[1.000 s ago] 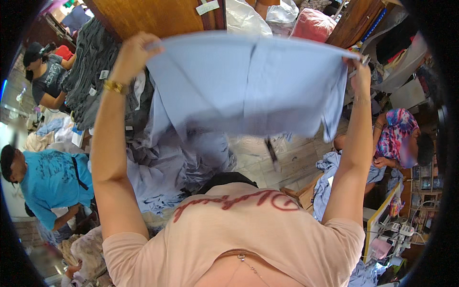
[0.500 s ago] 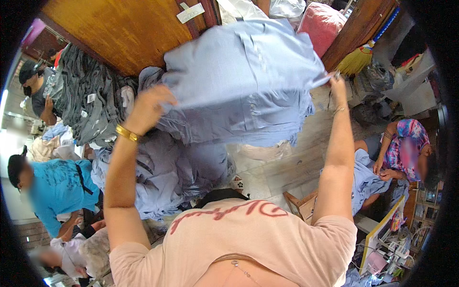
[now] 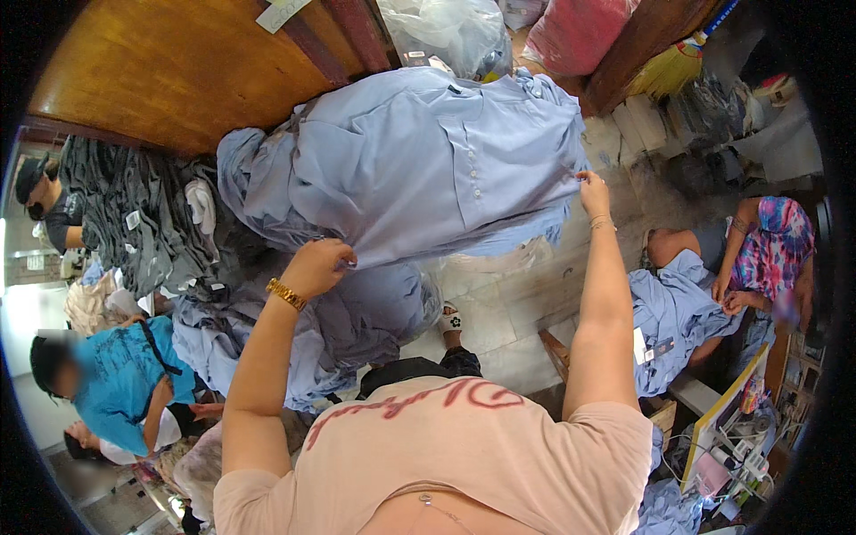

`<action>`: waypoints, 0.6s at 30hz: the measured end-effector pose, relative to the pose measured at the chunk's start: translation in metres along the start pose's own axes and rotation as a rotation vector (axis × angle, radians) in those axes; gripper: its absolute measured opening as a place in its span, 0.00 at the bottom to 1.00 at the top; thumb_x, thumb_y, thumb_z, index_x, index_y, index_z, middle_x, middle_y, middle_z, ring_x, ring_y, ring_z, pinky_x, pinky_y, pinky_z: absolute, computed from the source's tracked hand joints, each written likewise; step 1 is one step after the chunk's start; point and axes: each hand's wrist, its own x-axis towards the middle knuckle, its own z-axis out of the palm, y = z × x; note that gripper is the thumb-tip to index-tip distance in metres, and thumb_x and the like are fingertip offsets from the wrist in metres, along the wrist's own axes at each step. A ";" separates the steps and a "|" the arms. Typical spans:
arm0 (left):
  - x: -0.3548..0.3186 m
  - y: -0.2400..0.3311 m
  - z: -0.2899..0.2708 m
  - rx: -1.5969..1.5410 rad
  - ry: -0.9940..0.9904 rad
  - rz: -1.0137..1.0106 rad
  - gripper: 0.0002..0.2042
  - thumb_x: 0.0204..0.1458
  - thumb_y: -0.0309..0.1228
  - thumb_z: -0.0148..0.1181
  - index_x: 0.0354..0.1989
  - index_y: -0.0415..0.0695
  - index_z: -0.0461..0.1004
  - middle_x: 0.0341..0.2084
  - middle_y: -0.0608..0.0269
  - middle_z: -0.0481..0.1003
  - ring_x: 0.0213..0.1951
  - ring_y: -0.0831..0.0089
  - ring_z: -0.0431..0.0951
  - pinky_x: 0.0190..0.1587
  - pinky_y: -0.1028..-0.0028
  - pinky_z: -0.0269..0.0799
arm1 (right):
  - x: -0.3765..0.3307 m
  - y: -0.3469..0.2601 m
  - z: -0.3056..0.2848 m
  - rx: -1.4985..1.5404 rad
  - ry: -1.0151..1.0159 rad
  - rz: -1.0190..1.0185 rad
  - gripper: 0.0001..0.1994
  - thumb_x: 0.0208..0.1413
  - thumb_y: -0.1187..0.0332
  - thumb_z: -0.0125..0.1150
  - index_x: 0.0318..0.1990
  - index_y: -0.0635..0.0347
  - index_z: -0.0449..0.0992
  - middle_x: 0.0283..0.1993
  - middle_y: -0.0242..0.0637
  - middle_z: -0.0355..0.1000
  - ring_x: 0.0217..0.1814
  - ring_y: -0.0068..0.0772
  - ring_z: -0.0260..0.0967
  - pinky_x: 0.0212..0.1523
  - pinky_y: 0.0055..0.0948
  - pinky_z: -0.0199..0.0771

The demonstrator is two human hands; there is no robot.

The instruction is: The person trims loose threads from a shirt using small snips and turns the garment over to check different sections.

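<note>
Here, from the head view, our left hand (image 3: 316,265) pinches the lower hem and our right hand (image 3: 592,189) grips the far edge of the light blue shirt (image 3: 428,160), spreading it flat over the blue garment pile (image 3: 357,312).

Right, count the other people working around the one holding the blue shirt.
4: a person in a dark cap far left, a person in a teal shirt lower left, a head just below, a person in a patterned dress right. Others may be hidden.
</note>
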 end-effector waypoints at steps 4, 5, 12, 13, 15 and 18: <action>0.026 0.004 -0.003 0.066 0.262 0.141 0.07 0.41 0.26 0.57 0.32 0.45 0.73 0.30 0.64 0.73 0.37 0.65 0.72 0.43 0.67 0.64 | -0.043 -0.051 0.015 -0.035 0.131 -0.348 0.14 0.44 0.78 0.46 0.39 0.61 0.73 0.48 0.46 0.68 0.52 0.47 0.63 0.53 0.37 0.62; 0.034 0.008 -0.008 0.105 0.362 0.183 0.08 0.41 0.26 0.57 0.33 0.46 0.73 0.33 0.64 0.73 0.40 0.66 0.71 0.45 0.66 0.64 | -0.059 -0.078 0.023 0.000 0.120 -0.458 0.15 0.43 0.79 0.46 0.40 0.61 0.73 0.49 0.46 0.67 0.53 0.47 0.62 0.55 0.38 0.61; 0.093 -0.005 -0.044 0.632 0.285 -0.282 0.26 0.49 0.37 0.51 0.59 0.55 0.57 0.63 0.69 0.48 0.64 0.60 0.45 0.57 0.41 0.43 | -0.147 -0.202 0.098 -0.119 -0.106 -0.666 0.18 0.45 0.72 0.53 0.46 0.46 0.72 0.62 0.34 0.55 0.67 0.49 0.43 0.59 0.61 0.44; 0.092 -0.026 -0.047 0.613 0.216 -0.401 0.27 0.50 0.39 0.51 0.60 0.55 0.55 0.63 0.70 0.46 0.64 0.59 0.44 0.57 0.40 0.42 | -0.151 -0.213 0.104 -0.175 -0.141 -0.650 0.17 0.45 0.70 0.53 0.46 0.45 0.72 0.63 0.33 0.54 0.67 0.49 0.42 0.59 0.62 0.43; 0.094 -0.039 -0.050 0.569 0.161 -0.509 0.27 0.51 0.40 0.50 0.61 0.57 0.53 0.64 0.71 0.43 0.64 0.58 0.43 0.57 0.39 0.41 | -0.152 -0.218 0.105 -0.251 -0.154 -0.635 0.16 0.47 0.68 0.54 0.46 0.45 0.72 0.63 0.33 0.54 0.67 0.49 0.41 0.59 0.62 0.41; 0.084 -0.044 -0.051 0.489 0.199 -0.475 0.26 0.51 0.39 0.50 0.61 0.57 0.54 0.64 0.70 0.45 0.64 0.59 0.43 0.58 0.41 0.42 | -0.157 -0.216 0.103 -0.269 -0.101 -0.668 0.15 0.47 0.68 0.54 0.45 0.47 0.72 0.62 0.35 0.55 0.67 0.49 0.43 0.60 0.59 0.42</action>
